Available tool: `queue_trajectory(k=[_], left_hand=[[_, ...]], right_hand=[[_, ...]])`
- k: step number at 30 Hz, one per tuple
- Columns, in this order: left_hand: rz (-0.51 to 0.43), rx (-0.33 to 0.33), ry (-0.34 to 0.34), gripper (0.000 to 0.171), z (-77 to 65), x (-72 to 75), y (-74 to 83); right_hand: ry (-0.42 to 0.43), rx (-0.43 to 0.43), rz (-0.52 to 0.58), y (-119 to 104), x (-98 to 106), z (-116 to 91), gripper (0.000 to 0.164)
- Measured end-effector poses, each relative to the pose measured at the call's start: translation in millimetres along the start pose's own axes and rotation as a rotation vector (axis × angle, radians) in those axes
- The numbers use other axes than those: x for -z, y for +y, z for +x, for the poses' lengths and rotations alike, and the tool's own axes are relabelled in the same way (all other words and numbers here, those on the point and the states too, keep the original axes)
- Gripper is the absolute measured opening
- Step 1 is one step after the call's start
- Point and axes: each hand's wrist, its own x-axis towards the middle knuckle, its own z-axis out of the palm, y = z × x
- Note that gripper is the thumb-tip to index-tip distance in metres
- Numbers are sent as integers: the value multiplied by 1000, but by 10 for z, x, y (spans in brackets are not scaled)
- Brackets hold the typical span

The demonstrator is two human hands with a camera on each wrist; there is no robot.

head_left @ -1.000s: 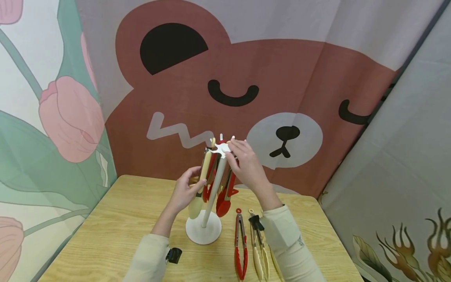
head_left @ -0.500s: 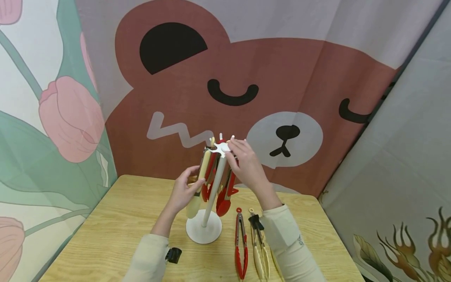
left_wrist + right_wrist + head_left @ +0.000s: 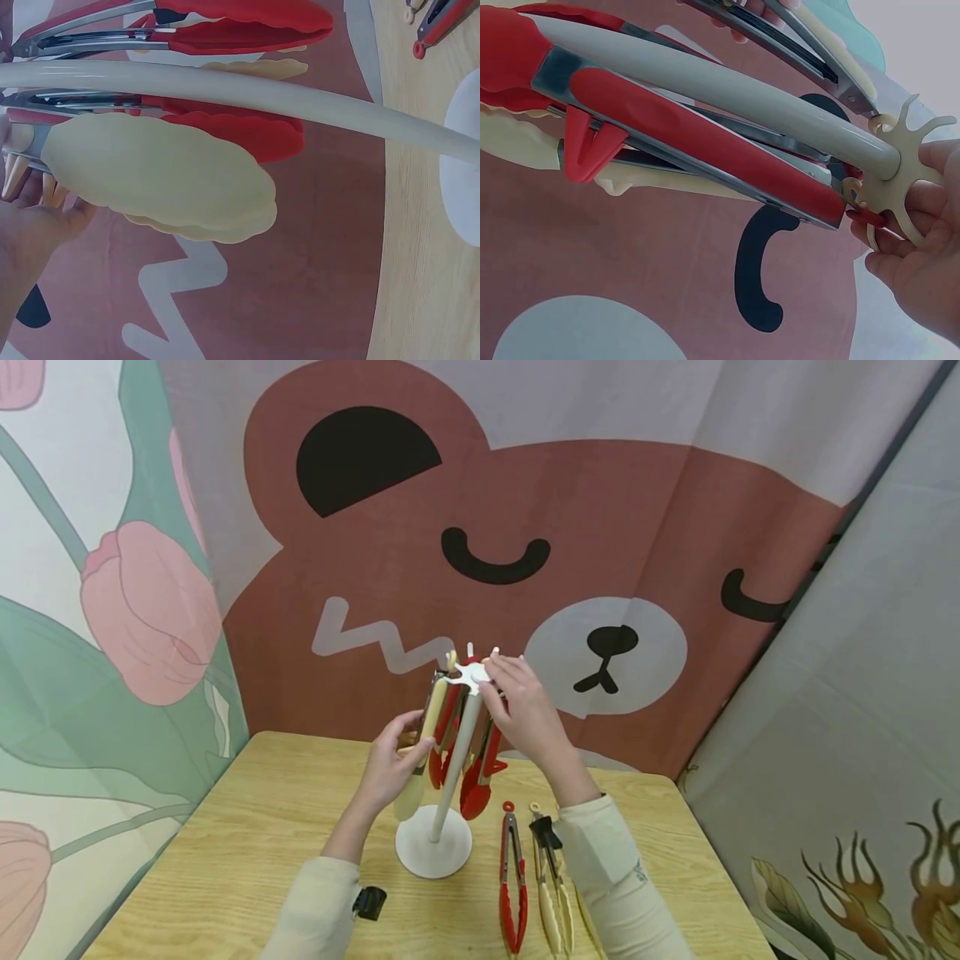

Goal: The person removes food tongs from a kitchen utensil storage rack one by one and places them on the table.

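A white stand [image 3: 433, 847] with a round base and a hooked top stands upright on the table. My left hand [image 3: 390, 762] grips the cream-headed tongs [image 3: 165, 169] by the handle on the stand's left side. Their upper end is at the hooks. At the stand's top, my right hand [image 3: 922, 262] holds the hooked crown [image 3: 896, 180], fingers around its prongs. Red tongs [image 3: 705, 142] hang from a hook beside that hand, with a red V-shaped piece on the handle. More red and cream tongs hang behind the pole, partly hidden.
On the wooden table [image 3: 300, 827], red tongs [image 3: 512, 885] and cream tongs [image 3: 553, 893] lie right of the base. Another cream piece is mostly covered by the right sleeve [image 3: 622, 877]. A printed bear curtain [image 3: 360, 568] hangs behind the table.
My left hand has shifted slightly left, bringing the lower end of the cream tongs a little away from the pole. My right hand stays at the stand's top.
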Motion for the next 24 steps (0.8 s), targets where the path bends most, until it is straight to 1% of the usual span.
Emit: queue_trajectory(k=[8, 12, 15, 19, 24], left_hand=[[7, -46, 30, 34, -2, 9, -11], [-20, -60, 47, 34, 6, 33, -17], [-41, -78, 53, 34, 22, 56, -10], [-32, -109, 50, 34, 36, 82, 12], [-33, -80, 72, 35, 24, 101, 1]], right_hand=[[14, 20, 1, 4, -19, 12, 31], [10, 23, 4, -1, -19, 12, 32], [5, 16, 12, -5, -16, 11, 33], [2, -3, 22, -12, -7, 4, 32], [4, -6, 22, -10, -5, -4, 32]])
